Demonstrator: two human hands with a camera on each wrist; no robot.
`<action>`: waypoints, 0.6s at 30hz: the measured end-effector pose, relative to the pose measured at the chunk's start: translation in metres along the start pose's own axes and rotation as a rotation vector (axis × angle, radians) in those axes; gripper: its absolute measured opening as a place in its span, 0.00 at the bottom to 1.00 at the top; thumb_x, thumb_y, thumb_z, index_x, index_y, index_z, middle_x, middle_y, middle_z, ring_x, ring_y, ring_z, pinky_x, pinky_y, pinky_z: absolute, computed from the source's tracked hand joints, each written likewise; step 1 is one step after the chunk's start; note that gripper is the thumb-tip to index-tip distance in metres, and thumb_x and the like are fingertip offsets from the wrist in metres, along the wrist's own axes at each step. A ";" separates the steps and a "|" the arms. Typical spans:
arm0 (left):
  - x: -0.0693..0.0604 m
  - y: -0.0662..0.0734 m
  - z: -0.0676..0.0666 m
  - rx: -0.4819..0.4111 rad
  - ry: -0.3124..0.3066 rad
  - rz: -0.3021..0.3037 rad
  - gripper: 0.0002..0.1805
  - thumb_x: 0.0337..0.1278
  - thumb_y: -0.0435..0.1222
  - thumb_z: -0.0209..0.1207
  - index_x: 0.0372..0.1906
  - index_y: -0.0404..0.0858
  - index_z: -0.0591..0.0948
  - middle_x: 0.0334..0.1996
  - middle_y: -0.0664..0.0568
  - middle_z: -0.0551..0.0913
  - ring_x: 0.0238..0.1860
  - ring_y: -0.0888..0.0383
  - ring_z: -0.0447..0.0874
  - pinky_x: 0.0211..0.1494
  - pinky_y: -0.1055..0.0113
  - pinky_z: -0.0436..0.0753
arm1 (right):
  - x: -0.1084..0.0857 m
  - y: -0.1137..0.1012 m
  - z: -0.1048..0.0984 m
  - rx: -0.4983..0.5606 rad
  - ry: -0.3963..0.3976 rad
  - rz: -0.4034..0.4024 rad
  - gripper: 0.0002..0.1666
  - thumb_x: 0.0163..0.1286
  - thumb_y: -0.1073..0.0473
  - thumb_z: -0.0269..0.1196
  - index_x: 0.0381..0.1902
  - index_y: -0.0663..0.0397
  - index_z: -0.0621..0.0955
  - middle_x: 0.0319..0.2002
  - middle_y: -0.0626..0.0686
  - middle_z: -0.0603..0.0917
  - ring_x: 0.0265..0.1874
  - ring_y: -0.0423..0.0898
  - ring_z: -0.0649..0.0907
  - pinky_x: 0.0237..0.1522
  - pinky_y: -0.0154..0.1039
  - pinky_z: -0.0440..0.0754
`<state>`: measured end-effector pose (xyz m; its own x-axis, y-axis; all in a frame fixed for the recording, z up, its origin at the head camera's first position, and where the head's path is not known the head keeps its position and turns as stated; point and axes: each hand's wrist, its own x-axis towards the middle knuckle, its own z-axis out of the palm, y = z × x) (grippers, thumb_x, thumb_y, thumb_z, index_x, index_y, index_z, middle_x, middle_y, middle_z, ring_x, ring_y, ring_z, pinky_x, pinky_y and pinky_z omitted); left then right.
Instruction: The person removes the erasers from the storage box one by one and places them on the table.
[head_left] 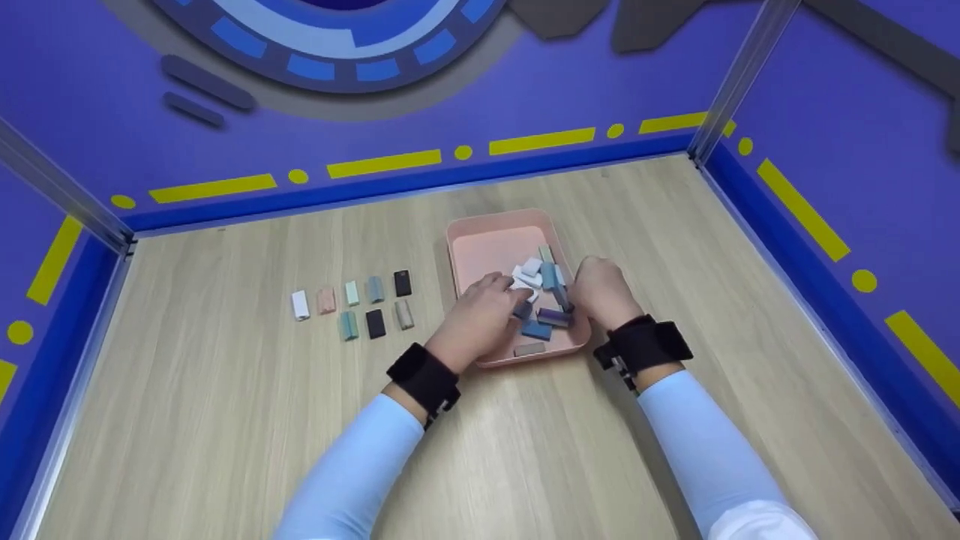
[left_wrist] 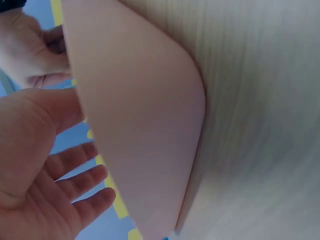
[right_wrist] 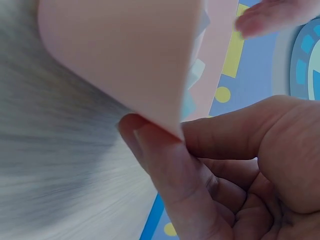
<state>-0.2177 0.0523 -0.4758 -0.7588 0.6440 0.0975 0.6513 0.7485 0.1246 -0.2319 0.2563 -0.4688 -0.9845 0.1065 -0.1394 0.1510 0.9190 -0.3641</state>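
Note:
A pink tray (head_left: 495, 238) stands on the table, tilted or level I cannot tell, with several small oblong blocks (head_left: 536, 330) in white, blue, grey and purple heaped toward its right side. My right hand (head_left: 604, 289) pinches the tray's right rim between thumb and fingers, as the right wrist view shows at the rim (right_wrist: 175, 120). Over the tray's near left part is my left hand (head_left: 480, 311), its fingers spread loosely above the blocks. In the left wrist view its fingers (left_wrist: 82, 182) are relaxed; the thumb's tip hides behind the tray wall (left_wrist: 140, 110).
Left of the tray, several small blocks lie in two rows on the wooden table (head_left: 225, 390), among them a white block (head_left: 300, 305), a pink block (head_left: 326, 301) and a black block (head_left: 403, 283). Blue panels (head_left: 390, 135) enclose the table's back and sides.

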 end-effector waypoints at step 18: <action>-0.003 0.006 0.011 0.022 -0.103 0.004 0.13 0.59 0.33 0.52 0.47 0.47 0.80 0.45 0.45 0.77 0.42 0.50 0.79 0.40 0.58 0.81 | -0.002 0.000 0.000 0.043 0.030 -0.028 0.10 0.52 0.65 0.57 0.14 0.57 0.80 0.19 0.52 0.78 0.20 0.48 0.74 0.19 0.37 0.69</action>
<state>-0.2120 0.0567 -0.4863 -0.7522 0.6589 -0.0044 0.6551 0.7485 0.1030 -0.2302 0.2562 -0.4689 -0.9905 0.0931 -0.1016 0.1268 0.9048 -0.4065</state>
